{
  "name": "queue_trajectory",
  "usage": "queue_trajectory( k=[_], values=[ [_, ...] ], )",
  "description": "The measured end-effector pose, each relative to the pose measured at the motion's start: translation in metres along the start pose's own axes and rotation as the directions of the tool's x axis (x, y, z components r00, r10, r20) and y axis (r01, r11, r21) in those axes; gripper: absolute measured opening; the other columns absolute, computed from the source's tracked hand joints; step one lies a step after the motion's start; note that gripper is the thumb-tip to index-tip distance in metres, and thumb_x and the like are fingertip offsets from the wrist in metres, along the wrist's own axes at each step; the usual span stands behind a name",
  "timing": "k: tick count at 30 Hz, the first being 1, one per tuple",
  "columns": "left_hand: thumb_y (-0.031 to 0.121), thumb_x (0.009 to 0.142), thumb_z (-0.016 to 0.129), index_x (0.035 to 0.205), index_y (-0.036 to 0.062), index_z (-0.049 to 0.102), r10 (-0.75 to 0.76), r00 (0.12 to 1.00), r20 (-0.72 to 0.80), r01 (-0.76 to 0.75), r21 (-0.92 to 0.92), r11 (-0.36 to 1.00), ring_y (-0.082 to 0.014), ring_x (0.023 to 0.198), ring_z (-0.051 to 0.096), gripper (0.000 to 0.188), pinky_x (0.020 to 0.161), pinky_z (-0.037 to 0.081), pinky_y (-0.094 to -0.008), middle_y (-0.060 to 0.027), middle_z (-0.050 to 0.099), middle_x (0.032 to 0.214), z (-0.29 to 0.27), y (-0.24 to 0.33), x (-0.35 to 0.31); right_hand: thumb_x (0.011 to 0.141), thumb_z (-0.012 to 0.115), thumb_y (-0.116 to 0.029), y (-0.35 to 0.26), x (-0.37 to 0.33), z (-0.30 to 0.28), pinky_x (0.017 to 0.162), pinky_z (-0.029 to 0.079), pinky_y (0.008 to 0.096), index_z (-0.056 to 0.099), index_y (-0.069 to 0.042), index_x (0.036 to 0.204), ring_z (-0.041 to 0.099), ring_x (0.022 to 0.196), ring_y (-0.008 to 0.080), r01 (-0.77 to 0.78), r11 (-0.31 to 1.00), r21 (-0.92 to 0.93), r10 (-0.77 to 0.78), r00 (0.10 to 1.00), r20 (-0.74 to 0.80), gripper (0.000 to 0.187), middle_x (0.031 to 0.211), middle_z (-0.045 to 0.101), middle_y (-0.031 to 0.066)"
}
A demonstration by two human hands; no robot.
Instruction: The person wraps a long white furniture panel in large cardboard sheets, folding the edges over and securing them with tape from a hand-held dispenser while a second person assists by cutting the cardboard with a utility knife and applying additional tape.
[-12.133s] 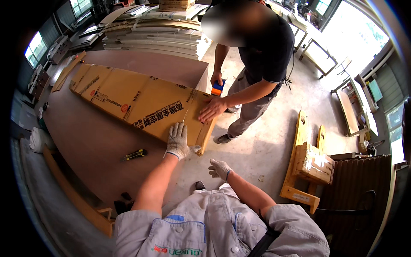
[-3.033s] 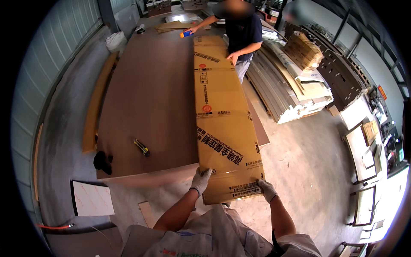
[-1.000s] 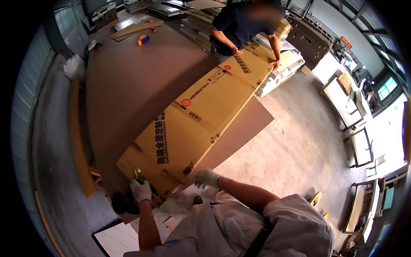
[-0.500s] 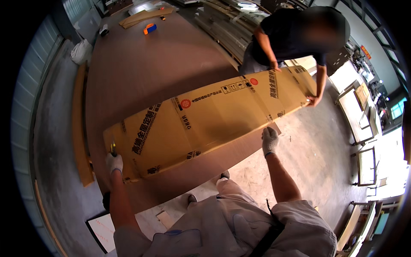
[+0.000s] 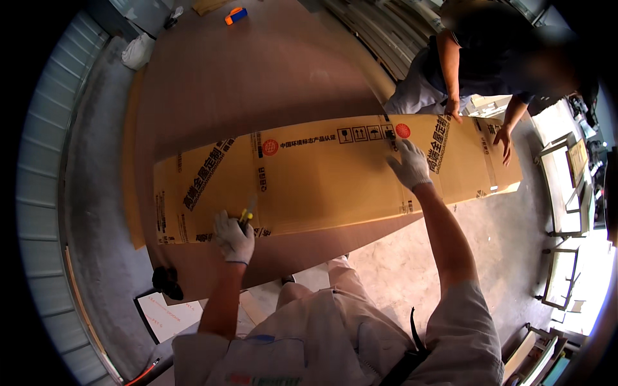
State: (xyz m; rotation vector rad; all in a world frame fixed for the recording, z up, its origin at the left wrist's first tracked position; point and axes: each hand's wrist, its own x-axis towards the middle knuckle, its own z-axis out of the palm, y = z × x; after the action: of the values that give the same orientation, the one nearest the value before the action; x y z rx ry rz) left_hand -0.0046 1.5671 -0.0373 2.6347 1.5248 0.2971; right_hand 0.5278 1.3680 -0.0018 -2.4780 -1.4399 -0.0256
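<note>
A long, flat cardboard box (image 5: pixel 302 186), brown with black print and red round marks, lies across the brown tabletop (image 5: pixel 251 77). My left hand (image 5: pixel 234 239), in a pale work glove, is at the box's near edge, left of its middle. It holds a small yellow-and-black utility knife (image 5: pixel 246 217) by the thumb. My gloved right hand (image 5: pixel 410 166) rests on the box's upper face, right of the middle, fingers stretched out. A co-worker's hand (image 5: pixel 454 108) touches the far edge; the other (image 5: pixel 503 143) hovers at or above the right end, fingers spread.
A blue-and-orange tape dispenser (image 5: pixel 236 16) stands on the far tabletop. Long stacked boards (image 5: pixel 380 38) lie behind, near the co-worker (image 5: pixel 496 51). A black object (image 5: pixel 166 283) sits at the near left corner, above a whiteboard (image 5: pixel 168 315). Wheeled racks (image 5: pixel 563 186) stand at right.
The box has been turned and now lies flatter on the tabletop. My left hand has moved right with the knife, and my right hand up onto the box. The co-worker's right-end hand has opened.
</note>
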Motion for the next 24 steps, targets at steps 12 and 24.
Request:
queue_trajectory(
  k=[12, 24],
  values=[
    [0.017, 0.074, 0.089, 0.109, 0.0009, 0.058, 0.058, 0.976, -0.209, -0.052, 0.033, 0.998, -0.0514, 0.145, 0.05, 0.049, 0.12, 0.039, -0.0679, -0.0282, 0.056, 0.151, 0.021, -0.001, -0.023, 0.107, 0.042, -0.072, 0.012, 0.15, 0.052, 0.1, 0.054, 0.0516, 0.08, -0.001, 0.109, 0.074, 0.107, 0.0439, -0.07, 0.979, -0.192, 0.123, 0.953, 0.279, 0.08, 0.106, 0.079, 0.0259],
    [0.009, 0.071, 0.086, 0.106, 0.0059, 0.056, 0.366, 0.891, -0.269, -0.399, -0.081, 0.913, -0.0443, 0.139, 0.056, 0.046, 0.118, 0.042, -0.0632, -0.0189, 0.061, 0.145, 0.004, -0.072, 0.053, 0.108, 0.05, -0.062, -0.023, -0.093, -0.005, 0.099, 0.052, 0.0534, 0.08, -0.004, 0.097, 0.071, 0.103, 0.0428, -0.43, 0.894, -0.129, 0.441, 0.895, 0.068, 0.066, 0.1, 0.077, 0.023]
  ],
)
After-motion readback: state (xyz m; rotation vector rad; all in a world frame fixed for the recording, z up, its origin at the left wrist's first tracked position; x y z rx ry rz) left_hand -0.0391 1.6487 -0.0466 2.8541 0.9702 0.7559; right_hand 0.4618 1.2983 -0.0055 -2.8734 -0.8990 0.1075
